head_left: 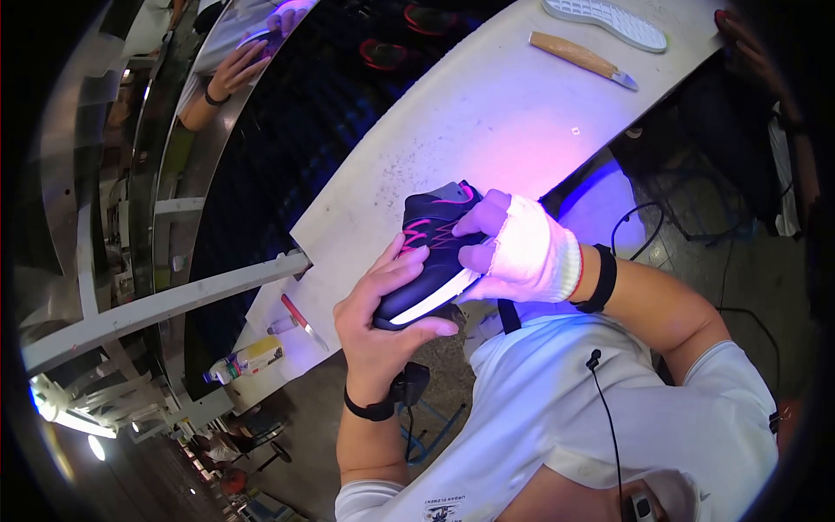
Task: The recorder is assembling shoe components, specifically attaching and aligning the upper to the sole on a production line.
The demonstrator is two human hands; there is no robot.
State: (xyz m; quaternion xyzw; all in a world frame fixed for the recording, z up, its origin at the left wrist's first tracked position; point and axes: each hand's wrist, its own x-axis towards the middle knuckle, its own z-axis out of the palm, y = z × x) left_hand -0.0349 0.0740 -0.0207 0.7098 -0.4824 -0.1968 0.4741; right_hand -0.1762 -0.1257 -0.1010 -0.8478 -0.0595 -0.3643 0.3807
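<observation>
A dark sneaker [432,248] with pink stripes and a white sole edge is held over the near edge of a white workbench [487,113]. My left hand [378,309], bare, cups the shoe's toe end from below. My right hand [513,248] wears a white fingerless glove and grips the shoe's heel and side from the right, fingers curled over the upper. Both wrists carry black bands. Violet light falls on the shoe and glove.
A wooden-handled knife [581,57] and a white shoe sole [606,21] lie at the bench's far end. A red-handled tool [303,320] and a plastic bottle [245,360] lie at the left. Another person's hands [235,70] work at the upper left beside a dark conveyor [296,122].
</observation>
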